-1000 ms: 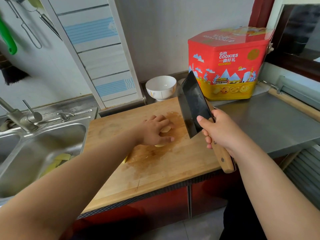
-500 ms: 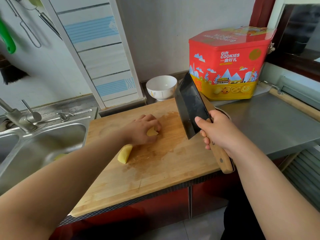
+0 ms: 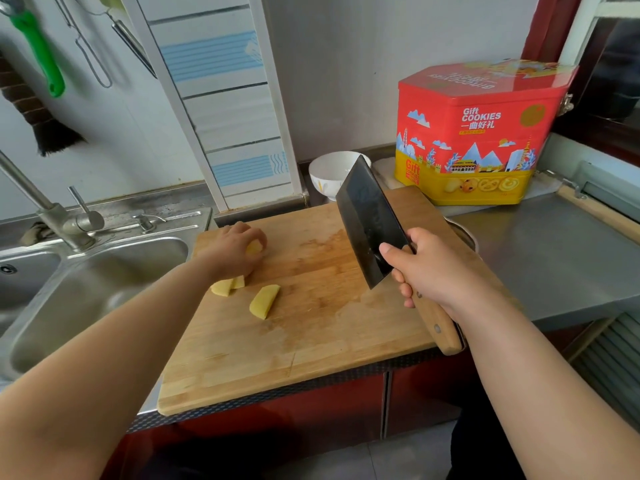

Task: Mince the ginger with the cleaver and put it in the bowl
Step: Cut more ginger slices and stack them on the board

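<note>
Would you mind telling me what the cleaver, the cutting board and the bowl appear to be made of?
Cleaver: dark, dull metal blade, likely steel; pale wooden handle showing a rivet. Cutting board: light wood, visible strips and grain, damp stains. Bowl: glossy white, probably ceramic.

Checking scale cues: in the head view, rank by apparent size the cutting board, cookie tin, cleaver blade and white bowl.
1. cutting board
2. cookie tin
3. cleaver blade, nearer the camera, so inflated
4. white bowl, partly hidden
</note>
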The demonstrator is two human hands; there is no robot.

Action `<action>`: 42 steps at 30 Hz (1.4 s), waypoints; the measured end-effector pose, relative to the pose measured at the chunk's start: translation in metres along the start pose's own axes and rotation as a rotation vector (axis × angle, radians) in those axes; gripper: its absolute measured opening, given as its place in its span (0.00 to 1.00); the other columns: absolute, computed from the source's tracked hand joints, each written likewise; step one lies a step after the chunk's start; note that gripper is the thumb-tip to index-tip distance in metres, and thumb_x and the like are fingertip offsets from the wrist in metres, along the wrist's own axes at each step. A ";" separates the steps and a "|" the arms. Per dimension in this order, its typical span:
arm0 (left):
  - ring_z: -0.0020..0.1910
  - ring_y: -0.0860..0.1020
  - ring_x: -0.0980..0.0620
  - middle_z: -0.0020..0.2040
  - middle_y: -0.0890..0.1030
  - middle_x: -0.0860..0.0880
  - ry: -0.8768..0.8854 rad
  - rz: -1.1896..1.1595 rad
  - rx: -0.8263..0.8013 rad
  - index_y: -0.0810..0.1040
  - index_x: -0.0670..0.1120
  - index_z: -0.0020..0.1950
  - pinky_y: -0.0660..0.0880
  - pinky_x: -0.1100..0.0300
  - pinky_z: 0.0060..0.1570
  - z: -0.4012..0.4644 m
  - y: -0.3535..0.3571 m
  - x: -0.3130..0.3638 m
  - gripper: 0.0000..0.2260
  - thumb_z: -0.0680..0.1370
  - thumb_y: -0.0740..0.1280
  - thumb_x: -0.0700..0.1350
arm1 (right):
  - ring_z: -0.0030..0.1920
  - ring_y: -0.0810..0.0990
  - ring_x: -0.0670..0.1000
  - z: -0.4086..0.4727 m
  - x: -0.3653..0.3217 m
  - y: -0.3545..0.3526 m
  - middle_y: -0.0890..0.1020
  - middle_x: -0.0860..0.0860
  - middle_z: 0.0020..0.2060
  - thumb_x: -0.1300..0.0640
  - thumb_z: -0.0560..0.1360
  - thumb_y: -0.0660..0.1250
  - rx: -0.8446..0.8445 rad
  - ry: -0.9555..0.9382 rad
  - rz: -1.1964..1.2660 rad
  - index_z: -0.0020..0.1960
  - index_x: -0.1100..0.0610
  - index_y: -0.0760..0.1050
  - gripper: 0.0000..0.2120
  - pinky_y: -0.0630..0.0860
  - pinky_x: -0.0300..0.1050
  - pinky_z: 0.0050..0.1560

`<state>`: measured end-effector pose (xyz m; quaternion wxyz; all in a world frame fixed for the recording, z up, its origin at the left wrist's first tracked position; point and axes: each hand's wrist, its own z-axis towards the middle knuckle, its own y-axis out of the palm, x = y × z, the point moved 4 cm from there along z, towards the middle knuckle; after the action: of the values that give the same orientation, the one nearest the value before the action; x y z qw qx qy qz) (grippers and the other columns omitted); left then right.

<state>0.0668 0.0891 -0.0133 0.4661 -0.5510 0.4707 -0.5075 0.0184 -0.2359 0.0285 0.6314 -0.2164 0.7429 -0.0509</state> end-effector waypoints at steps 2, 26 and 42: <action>0.72 0.60 0.46 0.71 0.64 0.51 0.036 0.018 0.109 0.69 0.60 0.65 0.60 0.44 0.69 -0.010 -0.009 0.005 0.15 0.79 0.62 0.57 | 0.29 0.74 0.48 0.000 -0.002 0.006 0.76 0.54 0.37 0.51 0.81 0.64 -0.033 -0.001 -0.002 0.71 0.55 0.64 0.21 0.75 0.44 0.30; 0.47 0.75 0.60 0.53 0.74 0.58 0.047 -0.221 -0.178 0.63 0.54 0.74 0.71 0.67 0.48 -0.088 0.007 0.055 0.33 0.73 0.73 0.48 | 0.26 0.76 0.47 -0.010 -0.005 0.034 0.76 0.54 0.36 0.58 0.80 0.60 -0.256 -0.012 -0.210 0.60 0.55 0.70 0.10 0.75 0.42 0.29; 0.62 0.74 0.48 0.56 0.79 0.55 -0.197 -0.422 0.220 0.64 0.55 0.71 0.68 0.46 0.61 -0.083 0.049 0.138 0.31 0.72 0.69 0.61 | 0.33 0.79 0.55 -0.006 -0.023 0.015 0.80 0.60 0.39 0.57 0.80 0.57 -0.289 -0.037 -0.637 0.52 0.61 0.70 0.07 0.76 0.46 0.34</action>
<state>-0.0120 -0.0570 -0.0407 0.4505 -0.6299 0.2395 -0.5856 0.0112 -0.2149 0.0458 0.5601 -0.5256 0.6258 -0.1357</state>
